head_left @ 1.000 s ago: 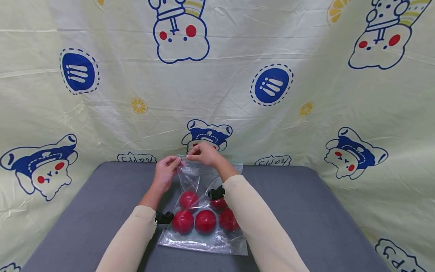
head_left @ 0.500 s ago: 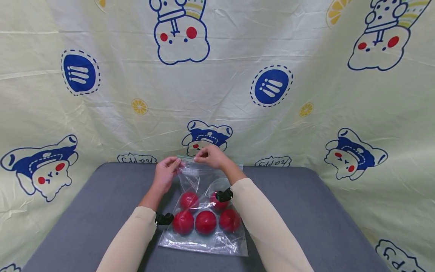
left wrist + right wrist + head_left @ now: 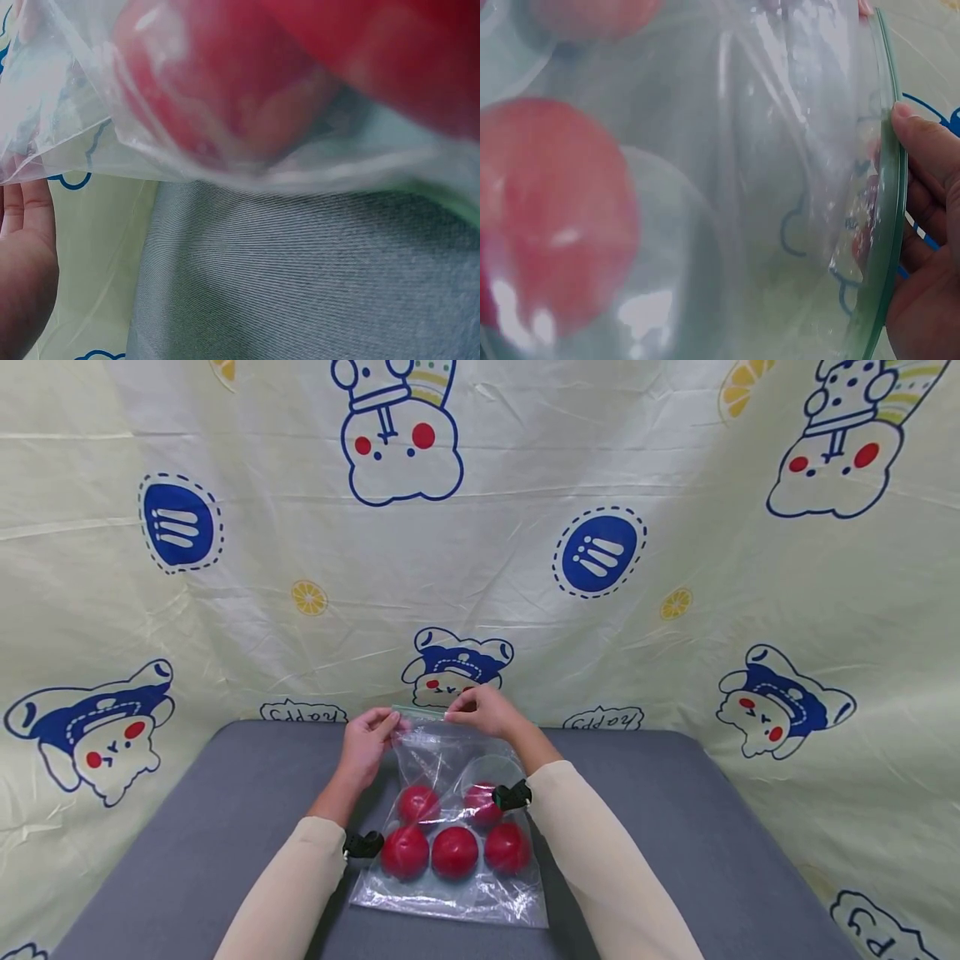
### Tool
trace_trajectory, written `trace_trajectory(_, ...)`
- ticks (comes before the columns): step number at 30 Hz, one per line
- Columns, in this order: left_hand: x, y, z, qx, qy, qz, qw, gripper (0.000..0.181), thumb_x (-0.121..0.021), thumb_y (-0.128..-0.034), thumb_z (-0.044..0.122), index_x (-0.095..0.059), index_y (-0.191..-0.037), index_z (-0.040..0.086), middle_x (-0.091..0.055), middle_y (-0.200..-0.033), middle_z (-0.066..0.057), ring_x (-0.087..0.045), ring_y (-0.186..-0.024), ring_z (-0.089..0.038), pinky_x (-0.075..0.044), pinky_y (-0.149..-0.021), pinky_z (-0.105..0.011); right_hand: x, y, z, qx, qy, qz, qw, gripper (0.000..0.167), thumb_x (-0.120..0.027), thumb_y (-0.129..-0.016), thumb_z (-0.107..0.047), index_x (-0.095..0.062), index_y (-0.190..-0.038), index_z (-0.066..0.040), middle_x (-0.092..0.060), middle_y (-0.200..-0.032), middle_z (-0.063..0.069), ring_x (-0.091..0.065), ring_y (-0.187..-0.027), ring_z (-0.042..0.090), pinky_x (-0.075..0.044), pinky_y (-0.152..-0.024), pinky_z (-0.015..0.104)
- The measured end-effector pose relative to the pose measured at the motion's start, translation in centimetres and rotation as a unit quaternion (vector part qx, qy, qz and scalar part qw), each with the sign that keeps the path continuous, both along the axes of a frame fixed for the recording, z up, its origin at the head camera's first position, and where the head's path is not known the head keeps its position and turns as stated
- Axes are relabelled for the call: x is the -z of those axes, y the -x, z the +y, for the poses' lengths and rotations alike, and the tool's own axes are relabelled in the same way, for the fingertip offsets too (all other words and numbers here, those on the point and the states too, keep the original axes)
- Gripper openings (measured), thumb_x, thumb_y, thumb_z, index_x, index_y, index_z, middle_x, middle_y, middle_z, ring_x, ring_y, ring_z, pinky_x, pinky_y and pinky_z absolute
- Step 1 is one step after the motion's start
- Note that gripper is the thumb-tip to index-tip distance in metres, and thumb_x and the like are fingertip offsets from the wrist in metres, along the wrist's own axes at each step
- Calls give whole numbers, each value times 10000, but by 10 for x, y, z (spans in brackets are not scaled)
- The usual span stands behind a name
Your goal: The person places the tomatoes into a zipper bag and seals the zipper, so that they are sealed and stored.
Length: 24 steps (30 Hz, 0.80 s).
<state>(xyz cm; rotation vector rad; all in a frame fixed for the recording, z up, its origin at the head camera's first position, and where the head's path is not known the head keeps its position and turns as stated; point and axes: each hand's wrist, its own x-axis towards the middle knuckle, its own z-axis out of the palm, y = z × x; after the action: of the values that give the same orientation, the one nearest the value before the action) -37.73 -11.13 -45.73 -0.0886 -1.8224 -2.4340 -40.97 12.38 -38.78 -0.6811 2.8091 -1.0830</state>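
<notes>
A clear zip bag (image 3: 450, 893) with several red balls (image 3: 453, 852) inside lies in the middle of the table, its green-edged mouth toward the back. My left hand (image 3: 364, 745) pinches the left corner of the mouth. Along the top strip, my right hand (image 3: 487, 708) pinches the green zip (image 3: 891, 150) between thumb and fingers, right of the left hand. In the left wrist view, the left hand (image 3: 26, 262) shows at the left edge, its fingertips behind the plastic. A pale round shape, perhaps a tray or lid, shows through the bag around the balls.
The grey table (image 3: 262, 827) extends to both sides of the bag. Behind it hangs a pale printed cloth (image 3: 487, 552) with cartoon figures, which also falls at both sides. Black wrist cameras (image 3: 363, 844) sit close to the bag.
My right hand has slid rightward along the bag's zip, away from the left hand. The left hand stays at the corner, and the bag and balls have hardly moved.
</notes>
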Motion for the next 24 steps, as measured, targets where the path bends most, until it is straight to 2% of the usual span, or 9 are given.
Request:
trace_trajectory(11, 0, -1, -2, -72, 291, -2, 9996, 137, -634, -1019, 122, -665, -1095, 12, -767, -812, 76, -733, -785, -79, -599, -719, -220, 4, -1, 20, 46, -139, 93, 9998, 168, -762, -939, -273, -798, -980, -114, -759, -939, 19, -621, -804, 130, -524, -727, 250)
trace_trajectory(15, 0, -1, -2, -65, 246, 3, 9997, 118, -632, -1019, 110, -665, -1086, 19, -769, -808, 75, -732, -776, -79, -598, -710, -221, 3, -2, 24, 10, -140, 145, 9998, 173, -759, -941, -269, -799, -974, -103, -757, -936, 35, -618, -802, 141, -524, -731, 265)
trace_trajectory(24, 1, -1, -2, -57, 310, -1, 9995, 159, -636, -1017, 120, -655, -1116, -3, -773, -825, 74, -736, -787, -81, -606, -728, -228, 6, -2, 36, 128, -195, -7, 9997, 180, -760, -940, -287, -797, -993, -119, -756, -939, 21, -627, -810, 144, -534, -745, 270)
